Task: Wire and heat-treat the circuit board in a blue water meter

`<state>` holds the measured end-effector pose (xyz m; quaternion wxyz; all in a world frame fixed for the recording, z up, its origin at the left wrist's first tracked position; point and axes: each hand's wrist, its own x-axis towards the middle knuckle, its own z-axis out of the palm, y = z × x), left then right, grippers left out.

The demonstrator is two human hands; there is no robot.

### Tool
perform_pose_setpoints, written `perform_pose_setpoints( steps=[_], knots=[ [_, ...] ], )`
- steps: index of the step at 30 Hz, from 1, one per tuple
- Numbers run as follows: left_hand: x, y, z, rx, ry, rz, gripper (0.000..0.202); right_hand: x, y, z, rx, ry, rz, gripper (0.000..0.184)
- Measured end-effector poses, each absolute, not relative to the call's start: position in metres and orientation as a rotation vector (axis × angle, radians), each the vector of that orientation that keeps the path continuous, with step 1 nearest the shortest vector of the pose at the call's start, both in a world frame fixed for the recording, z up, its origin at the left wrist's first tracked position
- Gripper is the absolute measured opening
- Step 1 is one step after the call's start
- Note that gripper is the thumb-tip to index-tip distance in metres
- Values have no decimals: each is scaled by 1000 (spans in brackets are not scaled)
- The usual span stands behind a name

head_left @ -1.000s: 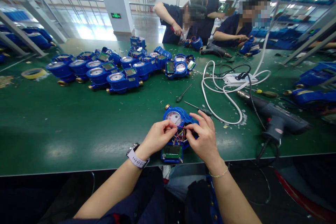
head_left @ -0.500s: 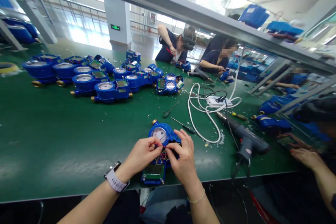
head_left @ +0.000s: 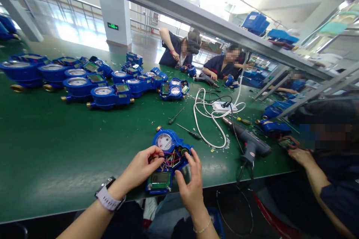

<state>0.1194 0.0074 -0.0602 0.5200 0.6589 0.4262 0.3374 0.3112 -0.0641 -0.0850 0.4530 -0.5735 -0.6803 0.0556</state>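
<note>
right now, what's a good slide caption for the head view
Bare hands at the exposed wires of an opened blue meter on a green table.

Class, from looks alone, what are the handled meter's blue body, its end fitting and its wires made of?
Blue body: painted metal or plastic, unclear which; smooth, glossy highlights.
End fitting: probably brass; yellowish metallic shine.
Wires: seemingly plastic-coated; thin, bent strands, some red.

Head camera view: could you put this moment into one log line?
left hand: at red wires | right hand: open, at blue meter | heat gun: lying on green table, right of meter
</note>
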Motion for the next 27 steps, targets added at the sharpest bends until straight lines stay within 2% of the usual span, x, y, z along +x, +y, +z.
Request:
perform_pose_setpoints(
  steps=[9,15,27],
  knots=[
    [103,1,-79,1557,1038,828,32,302,-86,-120,-1404,-1630,25,59],
    [92,-2,-88,1532,1046,762,31,304,-86,-139,-1379,-1705,-151,53],
    [94,-4,-95,1549,1056,714,34,306,-84,-138,-1381,-1641,-31,46]
  ],
)
